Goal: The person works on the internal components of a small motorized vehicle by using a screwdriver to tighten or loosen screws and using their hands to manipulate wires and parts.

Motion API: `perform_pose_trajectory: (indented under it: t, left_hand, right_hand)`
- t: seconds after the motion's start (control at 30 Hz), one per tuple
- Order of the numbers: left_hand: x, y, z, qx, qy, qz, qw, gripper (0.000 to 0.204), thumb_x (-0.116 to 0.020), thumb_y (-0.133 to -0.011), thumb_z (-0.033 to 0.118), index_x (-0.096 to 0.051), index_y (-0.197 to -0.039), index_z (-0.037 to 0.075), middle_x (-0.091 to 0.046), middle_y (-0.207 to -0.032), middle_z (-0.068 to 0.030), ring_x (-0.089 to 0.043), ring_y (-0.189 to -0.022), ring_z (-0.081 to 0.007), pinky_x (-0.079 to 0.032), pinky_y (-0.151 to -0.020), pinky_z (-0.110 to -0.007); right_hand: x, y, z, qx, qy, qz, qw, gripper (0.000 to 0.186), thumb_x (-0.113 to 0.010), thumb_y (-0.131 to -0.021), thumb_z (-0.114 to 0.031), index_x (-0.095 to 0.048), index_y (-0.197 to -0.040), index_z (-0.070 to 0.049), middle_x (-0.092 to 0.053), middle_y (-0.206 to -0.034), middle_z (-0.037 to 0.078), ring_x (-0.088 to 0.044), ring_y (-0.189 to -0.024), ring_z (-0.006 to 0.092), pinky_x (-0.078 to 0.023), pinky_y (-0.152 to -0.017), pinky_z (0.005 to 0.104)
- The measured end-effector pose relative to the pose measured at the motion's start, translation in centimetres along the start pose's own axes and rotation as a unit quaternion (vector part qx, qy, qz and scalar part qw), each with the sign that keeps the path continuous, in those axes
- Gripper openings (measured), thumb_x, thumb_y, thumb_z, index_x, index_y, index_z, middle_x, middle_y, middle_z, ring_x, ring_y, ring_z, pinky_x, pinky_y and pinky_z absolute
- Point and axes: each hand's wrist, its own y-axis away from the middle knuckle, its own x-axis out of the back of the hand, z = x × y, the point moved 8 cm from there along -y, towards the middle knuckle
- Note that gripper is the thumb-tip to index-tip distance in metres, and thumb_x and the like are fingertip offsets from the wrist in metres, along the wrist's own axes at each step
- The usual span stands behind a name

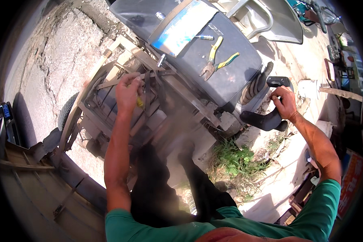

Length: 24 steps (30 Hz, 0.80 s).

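My left hand (128, 92) is closed on a tool with a yellow-green handle (140, 102), held down into the open metal frame (109, 82) of a scooter. My right hand (285, 103) grips the black rear grab bar (266, 119) of the scooter, beside the tilted-up dark seat (238, 76). On the seat lie a pair of pliers with yellow handles (212, 56), another tool with a yellow-green handle (226, 61) and a small screwdriver (204, 37).
A blue-and-white flat sheet (183, 26) rests on the seat's far end. A grey plastic chair (266, 20) stands behind. Weeds (234, 159) grow by cracked concrete ground (48, 60). Another vehicle's body (32, 181) fills the lower left. Clutter lies at the right edge.
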Motion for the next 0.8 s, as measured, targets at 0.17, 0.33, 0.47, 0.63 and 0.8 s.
perform_pose_trajectory:
  t: [0.17, 0.33, 0.47, 0.63, 0.8]
  left_hand:
    - [6.3, 0.6, -1.5, -0.03, 0.06, 0.078, 0.995, 0.02, -0.071, -0.096, 0.011, -0.073, -0.112, -0.001, -0.067, -0.078, -0.0039, -0.062, -0.065, -0.0117, -0.05, -0.062, -0.027]
    - [6.9, -0.6, -2.7, -0.07, 0.072, 0.097, 0.99, 0.018, -0.072, -0.095, 0.011, -0.073, -0.109, -0.002, -0.067, -0.076, -0.004, -0.06, -0.063, -0.0112, -0.048, -0.058, -0.026]
    - [5.7, -2.5, -3.0, -0.095, 0.075, 0.084, 0.989, 0.018, -0.074, -0.095, 0.013, -0.073, -0.106, -0.002, -0.068, -0.076, -0.0053, -0.062, -0.066, -0.0117, -0.05, -0.061, -0.026]
    - [5.2, -5.1, -3.9, -0.092, 0.053, 0.093, 0.99, 0.017, -0.074, -0.096, 0.014, -0.072, -0.102, -0.002, -0.068, -0.076, -0.0054, -0.063, -0.066, -0.012, -0.051, -0.062, -0.027]
    - [4.7, -7.0, -6.2, -0.067, 0.024, 0.102, 0.992, 0.017, -0.074, -0.096, 0.015, -0.071, -0.101, -0.001, -0.068, -0.075, -0.0042, -0.063, -0.065, -0.0113, -0.05, -0.061, -0.026]
  right_hand:
    - [0.0, 0.8, 0.0, 0.002, 0.03, -0.025, 0.999, 0.021, -0.06, -0.09, -0.023, -0.068, -0.086, -0.004, -0.068, -0.086, 0.011, -0.062, -0.087, 0.0315, -0.042, -0.082, 0.0415]
    - [-0.6, 0.1, -0.4, 0.011, 0.041, -0.036, 0.998, 0.02, -0.057, -0.091, -0.02, -0.065, -0.084, -0.003, -0.066, -0.084, 0.011, -0.06, -0.084, 0.0315, -0.042, -0.082, 0.0414]
    - [-0.5, 0.3, -0.1, 0.012, 0.044, -0.037, 0.998, 0.019, -0.056, -0.091, -0.019, -0.065, -0.084, -0.003, -0.065, -0.084, 0.011, -0.06, -0.084, 0.0322, -0.041, -0.082, 0.0416]
    - [-0.4, 0.3, 0.2, 0.005, 0.048, -0.036, 0.998, 0.019, -0.056, -0.091, -0.019, -0.065, -0.084, -0.003, -0.065, -0.084, 0.011, -0.06, -0.084, 0.0326, -0.041, -0.082, 0.0421]
    - [-0.3, 0.2, -0.2, 0.001, 0.042, -0.033, 0.999, 0.019, -0.057, -0.09, -0.02, -0.065, -0.084, -0.004, -0.066, -0.084, 0.011, -0.06, -0.085, 0.0326, -0.042, -0.082, 0.0421]
